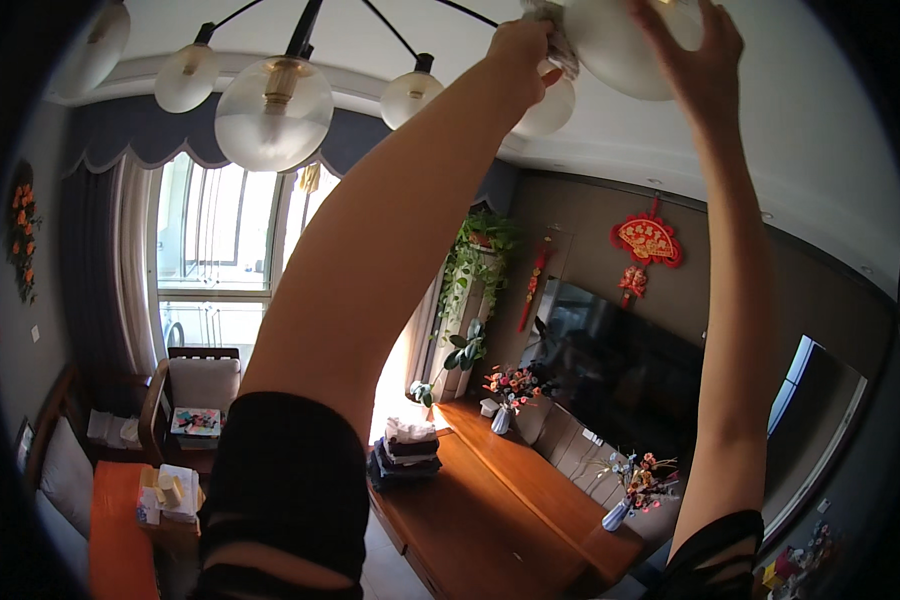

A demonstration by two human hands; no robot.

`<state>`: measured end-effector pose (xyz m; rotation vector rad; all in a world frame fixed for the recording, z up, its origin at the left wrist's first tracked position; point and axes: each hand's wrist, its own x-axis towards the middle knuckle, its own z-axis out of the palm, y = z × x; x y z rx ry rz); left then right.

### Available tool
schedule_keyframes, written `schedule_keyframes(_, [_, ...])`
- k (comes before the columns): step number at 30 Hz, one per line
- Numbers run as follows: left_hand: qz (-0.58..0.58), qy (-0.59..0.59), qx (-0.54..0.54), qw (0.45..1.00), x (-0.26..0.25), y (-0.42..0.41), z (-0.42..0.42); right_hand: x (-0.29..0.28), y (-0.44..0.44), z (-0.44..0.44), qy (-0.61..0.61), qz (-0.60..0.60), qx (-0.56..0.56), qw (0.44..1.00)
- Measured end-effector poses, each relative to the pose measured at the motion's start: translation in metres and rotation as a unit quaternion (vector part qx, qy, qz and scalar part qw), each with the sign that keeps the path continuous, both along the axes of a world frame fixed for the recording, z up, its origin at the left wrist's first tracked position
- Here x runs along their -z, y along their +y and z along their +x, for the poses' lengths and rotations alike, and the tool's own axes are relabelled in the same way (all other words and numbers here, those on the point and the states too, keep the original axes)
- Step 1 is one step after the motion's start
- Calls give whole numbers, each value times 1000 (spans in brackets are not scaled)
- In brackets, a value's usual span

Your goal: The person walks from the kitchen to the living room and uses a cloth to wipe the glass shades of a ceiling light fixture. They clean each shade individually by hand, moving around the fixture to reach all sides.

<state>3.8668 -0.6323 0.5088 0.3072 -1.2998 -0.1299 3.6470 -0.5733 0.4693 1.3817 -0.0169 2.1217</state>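
Observation:
Both my arms reach up to a chandelier with frosted glass globes on black metal arms. My left hand (pixel 523 54) grips a grey-white cloth (pixel 560 39), which is pressed to the left side of the nearest glass globe (pixel 616 46). On the right side of that globe, my right hand (pixel 709 67) steadies it with spread fingers. The globe's top is cut off by the picture's upper edge. Another globe (pixel 546 111) shows partly behind my left hand. Further left hangs a larger-looking clear-topped globe (pixel 274 124) with a brass-coloured socket inside.
More globes (pixel 187 78) hang close by. Below stands a wooden table (pixel 465 517) with a stack of folded clothes (pixel 406 454). Flower vases (pixel 616 514) stand before a wall-mounted television (pixel 615 367). A wooden armchair (pixel 152 409) and a box of items (pixel 169 495) are at lower left.

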Motion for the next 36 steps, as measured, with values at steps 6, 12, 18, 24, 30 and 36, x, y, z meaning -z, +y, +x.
schedule_keyframes(6, [55, -6, 309, 949, -14, 38, -25, 8, -3, -2, 69, -21, -20, 997])
schedule_keyframes(12, [-16, -154, 116, 981, -26, 98, -64, 12, 1, 8, 54, -12, -30, 998])
schedule_keyframes(18, [-98, -119, -52, 987, 10, 119, -85, 16, 0, 7, 41, 2, -24, 999])
schedule_keyframes(24, [-188, -156, -318, 916, 25, 131, -105, 14, 0, -1, 41, 29, -41, 998])
schedule_keyframes(30, [-241, -261, -405, 842, 23, 148, -120, 14, 5, 1, 57, 22, -32, 998])
schedule_keyframes(36, [-172, -206, -268, 925, 4, 126, -94, 16, 0, 9, 47, 22, -35, 998])
